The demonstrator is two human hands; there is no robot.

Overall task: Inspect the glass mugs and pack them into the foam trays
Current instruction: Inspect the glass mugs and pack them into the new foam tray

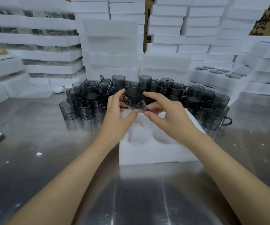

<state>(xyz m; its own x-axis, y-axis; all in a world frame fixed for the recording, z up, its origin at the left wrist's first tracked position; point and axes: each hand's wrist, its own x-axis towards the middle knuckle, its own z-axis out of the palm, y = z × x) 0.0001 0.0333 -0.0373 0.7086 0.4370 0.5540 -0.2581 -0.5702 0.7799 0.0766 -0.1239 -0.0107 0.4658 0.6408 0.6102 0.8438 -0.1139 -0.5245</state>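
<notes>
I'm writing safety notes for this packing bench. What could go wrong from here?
1. Both hands, left and right, hold the mug by fingertips above the tray; a slip may drop it.
2. The loose mugs are crowded just behind; reaching in could knock them together.

Two bare forearms reach forward from the lower corners and converge at centre. The left hand (116,108) curls its fingers and thumb in a pinching grip; the right hand (165,112) mirrors it, fingertips bent inward, with both thumbs nearly meeting between the raised wrists.
</notes>
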